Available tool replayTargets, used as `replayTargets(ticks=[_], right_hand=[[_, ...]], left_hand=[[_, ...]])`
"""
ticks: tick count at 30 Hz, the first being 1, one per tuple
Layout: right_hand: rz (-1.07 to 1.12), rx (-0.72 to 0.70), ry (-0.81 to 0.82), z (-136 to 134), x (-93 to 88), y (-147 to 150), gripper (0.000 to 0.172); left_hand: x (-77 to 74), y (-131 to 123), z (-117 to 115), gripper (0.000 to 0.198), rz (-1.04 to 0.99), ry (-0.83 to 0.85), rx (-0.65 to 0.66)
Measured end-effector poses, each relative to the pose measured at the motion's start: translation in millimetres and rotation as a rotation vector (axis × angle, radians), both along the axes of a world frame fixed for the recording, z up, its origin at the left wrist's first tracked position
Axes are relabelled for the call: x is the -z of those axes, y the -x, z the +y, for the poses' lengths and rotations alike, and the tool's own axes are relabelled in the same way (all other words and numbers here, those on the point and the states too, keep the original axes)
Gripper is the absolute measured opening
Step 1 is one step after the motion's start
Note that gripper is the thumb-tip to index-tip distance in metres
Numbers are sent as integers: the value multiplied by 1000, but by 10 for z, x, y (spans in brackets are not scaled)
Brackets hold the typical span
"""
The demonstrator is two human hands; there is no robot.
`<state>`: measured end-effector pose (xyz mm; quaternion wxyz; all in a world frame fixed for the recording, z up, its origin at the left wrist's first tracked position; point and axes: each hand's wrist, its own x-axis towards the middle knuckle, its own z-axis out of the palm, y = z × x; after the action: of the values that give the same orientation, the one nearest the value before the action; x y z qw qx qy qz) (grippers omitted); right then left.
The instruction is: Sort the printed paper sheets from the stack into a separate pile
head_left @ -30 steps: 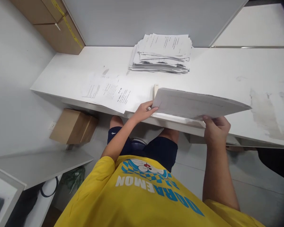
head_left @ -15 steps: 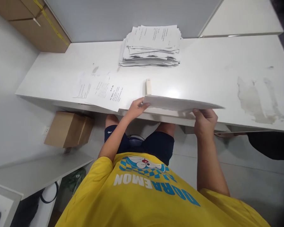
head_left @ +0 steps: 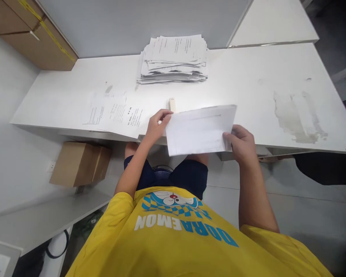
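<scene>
A white paper sheet is held up over the desk's front edge, its broad face tilted toward me; whether it is one sheet or several I cannot tell. My left hand pinches its upper left corner between thumb and fingers. At the right edge my right hand grips it, thumb on the near face. Just behind the paper lies a small cream-coloured block-like object, partly covered by it. Printed sheets lie flat to the left of my left hand. Farther back rests a thick stack of printed papers.
The white desk has a worn, stained patch on its right. A cardboard box with yellow tape stands at the back left, against a grey panel. Below the desk on the left is another cardboard box.
The paper has turned from nearly edge-on to showing its broad face, its lower edge now hanging nearer me. Both hands still hold it. The view has shifted slightly.
</scene>
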<state>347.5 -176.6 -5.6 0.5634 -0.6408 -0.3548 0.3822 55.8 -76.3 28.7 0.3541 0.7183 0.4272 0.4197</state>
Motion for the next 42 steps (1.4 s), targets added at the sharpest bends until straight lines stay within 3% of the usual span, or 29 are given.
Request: replayTargets(ticks=[3,5,10,13,17,23,35,39,42], right_hand=[[55,-27,175,-107,100,-27,30],[82,7,202,-145,142,-24,33],[90,124,166,-69,112,9,32],[58,136,197,-17,98,-20,32],[12,125,187,-8,157,-92,32],[26,116,169,9,200,-96,31],[29,94,217,4,45,-45,33],[-17,192,135,-31,9,-51,28],[-75,386,-72,10,-76,-174,21]], left_hand=[[38,72,125,51,66,-61,-72],[67,108,280,54,145,-121,-49],[136,33,751,64,280,-217,181],[211,-84,885,68,341,-201,292],[331,-181,868,67,404,-167,382],[415,-182,871,62,410,-179,417],[472,-232,778,53,386,-174,342],[413,-207,757,60,402,-174,362],[353,-182,745,70,448,-212,384]])
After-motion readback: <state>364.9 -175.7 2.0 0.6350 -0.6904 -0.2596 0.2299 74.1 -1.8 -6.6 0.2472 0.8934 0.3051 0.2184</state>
